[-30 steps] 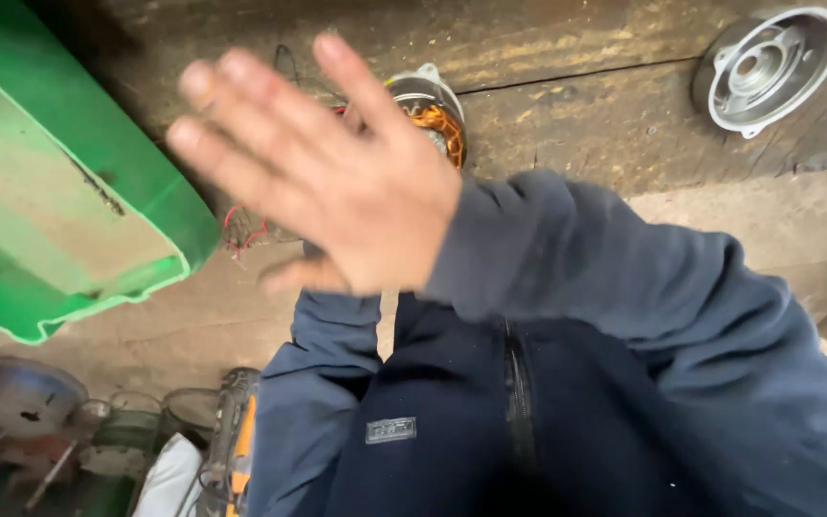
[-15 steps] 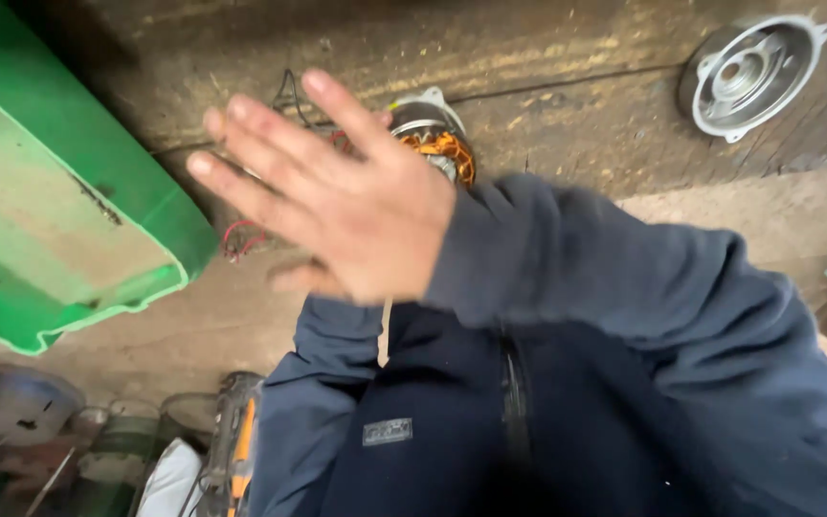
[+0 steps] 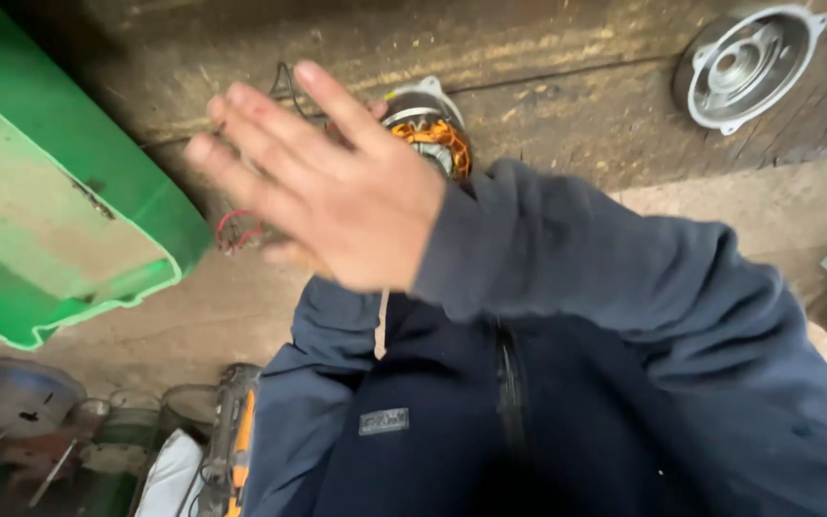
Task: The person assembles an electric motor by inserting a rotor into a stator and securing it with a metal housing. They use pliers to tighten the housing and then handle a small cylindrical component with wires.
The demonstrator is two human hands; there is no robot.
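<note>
Right hand [image 3: 337, 196] spread flat with fingers loose, gripping nothing, hovering right over a small electric motor stator with orange copper windings [image 3: 430, 134] sitting on the worn wooden bench [image 3: 567, 86]. Left hand tucked under the right, mostly hidden, so can't tell its grip. Green plastic crate [image 3: 59, 220] off to one side, round grey metal end cover [image 3: 744, 67] well apart at the far corner.

One motor stator [image 3: 433, 134], one end cover [image 3: 744, 67], one green crate [image 3: 59, 211]
</note>
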